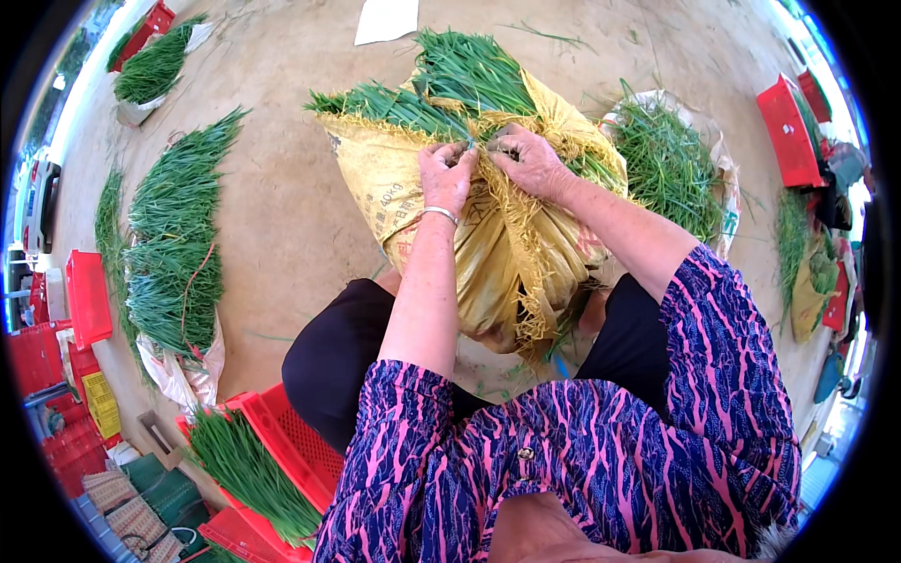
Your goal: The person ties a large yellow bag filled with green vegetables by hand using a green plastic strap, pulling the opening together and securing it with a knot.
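A large yellow woven sack [385,188] with frayed edges sits before me, stuffed with long green leafy stalks [469,75] that stick out of its top. At the gathered middle of its opening, my left hand [446,174] pinches a thin light-blue string [471,144]. Just right of it, my right hand [526,159] has its fingers curled and pressed into the frayed gather; what they grip is too small to make out.
Piles of greens on white sacks lie left [174,253] and right [666,164]. Red crates [291,432] stand by my left leg, along the left edge [89,300] and at the right [784,127]. A white sheet [385,19] lies on the floor ahead.
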A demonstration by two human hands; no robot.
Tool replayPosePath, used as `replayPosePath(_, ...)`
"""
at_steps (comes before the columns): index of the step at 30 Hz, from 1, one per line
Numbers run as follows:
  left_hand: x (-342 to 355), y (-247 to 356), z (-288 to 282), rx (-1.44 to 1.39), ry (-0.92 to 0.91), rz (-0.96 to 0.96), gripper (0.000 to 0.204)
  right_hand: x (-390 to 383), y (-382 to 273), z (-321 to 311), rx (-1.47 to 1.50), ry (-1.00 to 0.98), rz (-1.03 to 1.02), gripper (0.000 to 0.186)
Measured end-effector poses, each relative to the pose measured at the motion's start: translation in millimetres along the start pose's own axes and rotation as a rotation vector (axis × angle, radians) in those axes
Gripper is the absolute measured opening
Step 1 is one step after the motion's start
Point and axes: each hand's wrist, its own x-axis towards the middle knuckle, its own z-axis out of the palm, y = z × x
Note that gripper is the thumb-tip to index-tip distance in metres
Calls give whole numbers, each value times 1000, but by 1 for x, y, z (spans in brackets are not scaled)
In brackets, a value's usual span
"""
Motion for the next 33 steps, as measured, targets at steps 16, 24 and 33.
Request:
replayPosePath(16,14,-5,7,162,126,-72,23,63,-25,2,-96,-86,371,42)
replayPosePath(24,15,-10,0,-295,200,-79,21,68,-22,-5,-395,63,60,21)
replayPosePath(33,16,10,18,-570,239,210,27,67,-79,-18,-479,212,-484,12)
